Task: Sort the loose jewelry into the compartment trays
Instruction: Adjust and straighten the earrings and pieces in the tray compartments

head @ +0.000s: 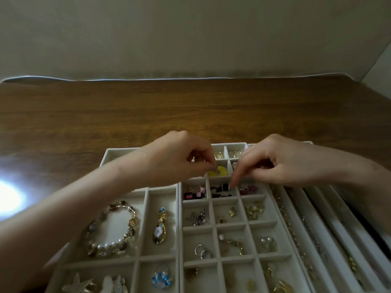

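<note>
Head view: the only view; every line below is read from it.
Trays: the cream velvet compartment trays (179,229) lie side by side on the brown wood-grain table (190,106), and most cells hold pieces.
Task piece: the yellow translucent earrings (220,171) lie in a small cell towards the far side of the trays, between the two hands.
Left hand (179,159): the fingers are curled. The thumb and forefinger tips are pressed together at the near-left edge of the yellow earrings, seemingly pinching one.
Right hand (283,163): the forefinger (233,178) is straight and slants down to the left, its tip at the cell of black beaded pieces (221,190). The other fingers curl under the palm, and it cannot be told whether they hold anything.
Key relation: the yellow earrings lie just to the right of the left fingertips, with their long axis roughly crosswise. The left hand is clearly nearer to them. The right forefinger tip sits one row closer to the person.
Judged step: probably seating the yellow pair in its cell, with only a small release or nudge needed.
Elsewhere: a pearl-and-brown-stone bracelet (112,227) and a gold teardrop pendant (160,226) fill large left cells, and thin gold chains (296,233) lie in the long right channels.
</note>
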A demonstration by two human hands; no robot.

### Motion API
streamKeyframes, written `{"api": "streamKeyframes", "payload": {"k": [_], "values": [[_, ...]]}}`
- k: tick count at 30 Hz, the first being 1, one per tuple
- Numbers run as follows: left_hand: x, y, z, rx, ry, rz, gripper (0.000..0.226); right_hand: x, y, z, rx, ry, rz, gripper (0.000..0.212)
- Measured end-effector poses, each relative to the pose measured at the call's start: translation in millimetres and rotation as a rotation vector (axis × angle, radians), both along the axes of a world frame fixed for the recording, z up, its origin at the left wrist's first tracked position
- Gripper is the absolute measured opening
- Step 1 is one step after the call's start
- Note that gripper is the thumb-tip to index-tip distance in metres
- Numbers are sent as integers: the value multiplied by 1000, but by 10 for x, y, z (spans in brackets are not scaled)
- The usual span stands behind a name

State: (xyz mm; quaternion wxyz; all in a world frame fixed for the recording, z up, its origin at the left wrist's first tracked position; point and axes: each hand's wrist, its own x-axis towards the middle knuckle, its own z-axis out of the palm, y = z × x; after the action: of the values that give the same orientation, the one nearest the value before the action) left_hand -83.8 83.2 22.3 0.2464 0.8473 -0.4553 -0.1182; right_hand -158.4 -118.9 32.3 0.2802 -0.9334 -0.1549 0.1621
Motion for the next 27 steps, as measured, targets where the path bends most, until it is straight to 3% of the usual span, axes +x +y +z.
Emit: {"api": "streamKeyframes", "payload": {"k": [11, 15, 23, 27], "values": [[150, 48, -88, 58, 35, -244, 20, -67, 18, -136, 20, 8, 44, 36], [219, 63, -251, 34, 37, -137, 39, -95, 81, -135, -44, -46, 37, 38], [117, 12, -224, 56, -11, -198, 43, -122, 63, -103, 2, -49, 8, 36], [67, 2, -170, 79, -47, -197, 32, -114, -110, -26, 81, -138, -93, 34]]}}
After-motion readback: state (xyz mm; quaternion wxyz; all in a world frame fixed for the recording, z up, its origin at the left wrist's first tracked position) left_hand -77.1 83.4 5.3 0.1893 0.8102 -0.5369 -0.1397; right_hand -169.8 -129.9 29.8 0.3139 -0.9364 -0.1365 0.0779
